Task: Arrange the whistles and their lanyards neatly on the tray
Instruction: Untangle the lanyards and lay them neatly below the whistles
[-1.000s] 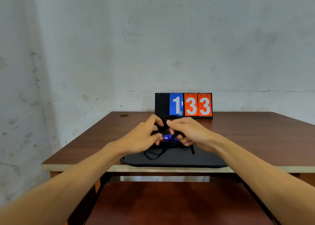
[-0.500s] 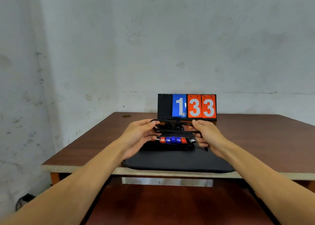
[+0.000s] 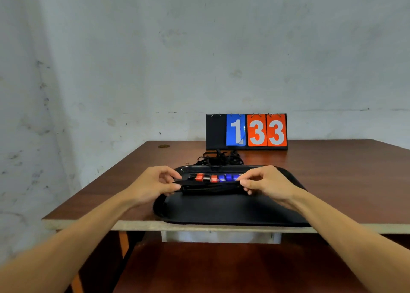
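A black tray [image 3: 221, 210] lies at the near edge of the wooden table. Several whistles [image 3: 214, 177], red, blue, black and white, sit in a row across the tray's far part. A bundle of black lanyards [image 3: 210, 187] is stretched flat just in front of the row. My left hand [image 3: 153, 185] pinches the bundle's left end and my right hand [image 3: 266, 183] pinches its right end. More black lanyard cord [image 3: 218, 158] lies tangled on the table behind the tray.
A flip scoreboard [image 3: 246, 131] reading 1 and 33 stands at the back of the table [image 3: 343, 181] against a grey wall. The table's front edge runs just below the tray. A small round mark [image 3: 163, 146] sits at the back left.
My hands moved from close together over the tray to wide apart, pulling the lanyard bundle out straight, then lowered it in front of the whistle row.
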`<state>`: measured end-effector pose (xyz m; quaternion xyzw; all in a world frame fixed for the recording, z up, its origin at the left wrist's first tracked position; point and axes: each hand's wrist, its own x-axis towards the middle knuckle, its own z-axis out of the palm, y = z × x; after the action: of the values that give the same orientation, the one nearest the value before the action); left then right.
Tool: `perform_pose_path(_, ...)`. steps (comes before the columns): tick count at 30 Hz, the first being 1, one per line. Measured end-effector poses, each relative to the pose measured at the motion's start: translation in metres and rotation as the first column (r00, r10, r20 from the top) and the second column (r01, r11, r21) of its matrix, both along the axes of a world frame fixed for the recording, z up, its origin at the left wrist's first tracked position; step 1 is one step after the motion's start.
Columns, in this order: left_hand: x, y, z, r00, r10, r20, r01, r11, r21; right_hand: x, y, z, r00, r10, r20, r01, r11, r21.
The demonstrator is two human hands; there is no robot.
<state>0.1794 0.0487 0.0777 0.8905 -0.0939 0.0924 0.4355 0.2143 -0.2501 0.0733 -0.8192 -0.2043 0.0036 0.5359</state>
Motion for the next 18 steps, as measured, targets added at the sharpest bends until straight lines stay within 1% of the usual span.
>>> perform_pose_path(3, 0.007, 0.003, -0.004, 0.999, -0.003, 0.046, -0.001, 0.995, 0.098, 0.006, -0.004, -0.002, 0.987, -0.012, 0.162, 0.054, 0.964, -0.260)
perform_pose_path(5, 0.013, -0.002, -0.004, 0.997, -0.028, 0.072, 0.017, 0.988, 0.152, 0.006, -0.007, -0.007, 0.966, -0.021, 0.257, 0.118, 0.923, -0.367)
perform_pose_path(7, 0.019, -0.009, -0.008, 0.995, -0.031, 0.091, 0.016, 0.987, 0.161, 0.006, -0.012, -0.011, 0.942, -0.037, 0.334, 0.174, 0.904, -0.391)
perform_pose_path(10, 0.023, -0.012, -0.022, 0.991, 0.034, 0.131, -0.047, 0.994, 0.095, 0.007, -0.015, -0.014, 0.910, -0.048, 0.412, 0.218, 0.901, -0.375)
perform_pose_path(12, 0.023, -0.012, -0.028, 0.986, 0.060, 0.153, -0.074, 0.994, 0.084, 0.009, -0.014, -0.015, 0.904, -0.019, 0.428, 0.221, 0.877, -0.426)
perform_pose_path(14, 0.022, -0.012, -0.029, 0.986, 0.054, 0.159, -0.073, 0.991, 0.115, 0.009, -0.012, -0.016, 0.901, 0.016, 0.433, 0.217, 0.847, -0.485)
perform_pose_path(18, 0.021, -0.010, -0.028, 0.985, 0.041, 0.168, -0.063, 0.990, 0.127, 0.009, -0.010, -0.018, 0.876, 0.054, 0.479, 0.239, 0.814, -0.529)
